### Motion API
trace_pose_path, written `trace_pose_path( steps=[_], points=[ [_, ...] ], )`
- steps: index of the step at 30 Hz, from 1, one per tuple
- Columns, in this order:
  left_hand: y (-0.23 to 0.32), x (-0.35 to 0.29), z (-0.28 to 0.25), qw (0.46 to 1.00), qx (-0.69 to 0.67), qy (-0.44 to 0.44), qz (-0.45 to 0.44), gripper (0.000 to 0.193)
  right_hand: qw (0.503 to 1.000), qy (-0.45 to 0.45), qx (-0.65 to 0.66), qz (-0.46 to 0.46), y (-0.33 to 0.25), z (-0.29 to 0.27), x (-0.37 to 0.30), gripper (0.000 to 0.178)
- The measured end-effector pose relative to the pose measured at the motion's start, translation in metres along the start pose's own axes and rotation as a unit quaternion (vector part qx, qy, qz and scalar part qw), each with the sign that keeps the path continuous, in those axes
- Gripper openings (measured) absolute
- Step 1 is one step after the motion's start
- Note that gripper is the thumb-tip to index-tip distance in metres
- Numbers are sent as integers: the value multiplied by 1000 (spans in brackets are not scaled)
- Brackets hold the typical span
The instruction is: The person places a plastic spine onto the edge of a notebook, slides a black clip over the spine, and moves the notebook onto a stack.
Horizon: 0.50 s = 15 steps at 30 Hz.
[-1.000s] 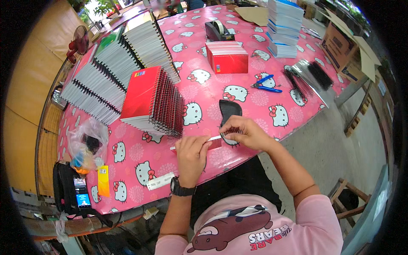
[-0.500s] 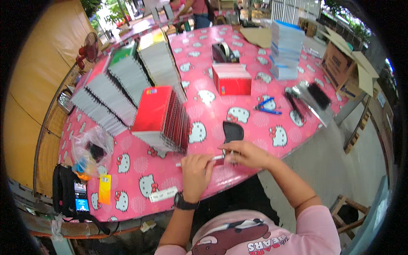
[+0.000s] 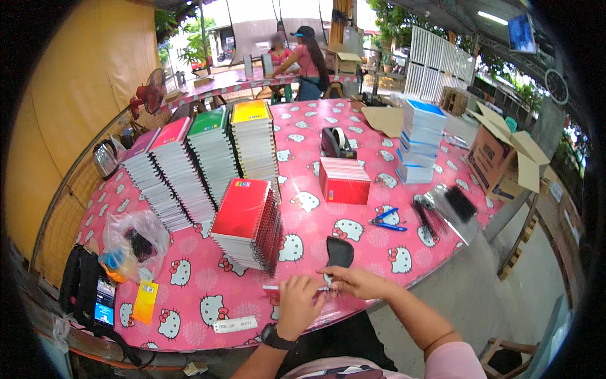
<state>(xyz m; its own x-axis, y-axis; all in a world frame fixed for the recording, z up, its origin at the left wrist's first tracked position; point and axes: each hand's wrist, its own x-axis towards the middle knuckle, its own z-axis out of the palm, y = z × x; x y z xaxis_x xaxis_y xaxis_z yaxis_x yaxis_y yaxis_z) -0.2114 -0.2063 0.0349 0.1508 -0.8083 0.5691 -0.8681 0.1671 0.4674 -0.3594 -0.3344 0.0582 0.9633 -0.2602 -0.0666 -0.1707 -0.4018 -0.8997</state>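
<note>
At the table's front edge, my left hand [image 3: 299,304] is closed over a thin red-and-white piece [image 3: 270,290], seen nearly edge-on; it looks like a notebook, though my fingers cover most of it. My right hand [image 3: 356,282] pinches at its right end, where a small pale part shows between the fingers. Just beyond the right hand lies a black curved piece [image 3: 339,251]. A stack of red spiral notebooks [image 3: 243,208] stands past my left hand. Blue-handled pliers [image 3: 388,219] lie farther right, beside a block of red-covered pads [image 3: 344,183].
Tall notebook stacks, including a green one [image 3: 209,121] and a yellow one [image 3: 251,112], stand at the left. Black spiral coils [image 3: 459,203] lie on plastic at the right, near blue-topped paper piles [image 3: 421,136] and an open carton [image 3: 495,155]. A phone [image 3: 105,303] rests lower left.
The view has tilted upward, bringing two people at a far table into sight. Both hands stay close together at the front edge, still on the red-and-white piece.
</note>
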Motion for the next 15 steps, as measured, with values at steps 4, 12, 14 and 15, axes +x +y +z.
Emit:
trace_pose_path(
  steps=[4,12,14,15],
  points=[
    [2,1,-7,999,-17,-28,10,21,994,-4,74,81,-8,-10,-2,49],
    [1,6,-10,998,-22,-47,19,20,942,174,-288,-11,54,-37,16,72],
    [-2,6,-9,995,-23,-94,18,19,943,167,-289,9,67,-36,12,74],
    [-3,5,-9,995,-22,-93,15,19,944,156,-290,29,65,-35,13,76]
  ],
)
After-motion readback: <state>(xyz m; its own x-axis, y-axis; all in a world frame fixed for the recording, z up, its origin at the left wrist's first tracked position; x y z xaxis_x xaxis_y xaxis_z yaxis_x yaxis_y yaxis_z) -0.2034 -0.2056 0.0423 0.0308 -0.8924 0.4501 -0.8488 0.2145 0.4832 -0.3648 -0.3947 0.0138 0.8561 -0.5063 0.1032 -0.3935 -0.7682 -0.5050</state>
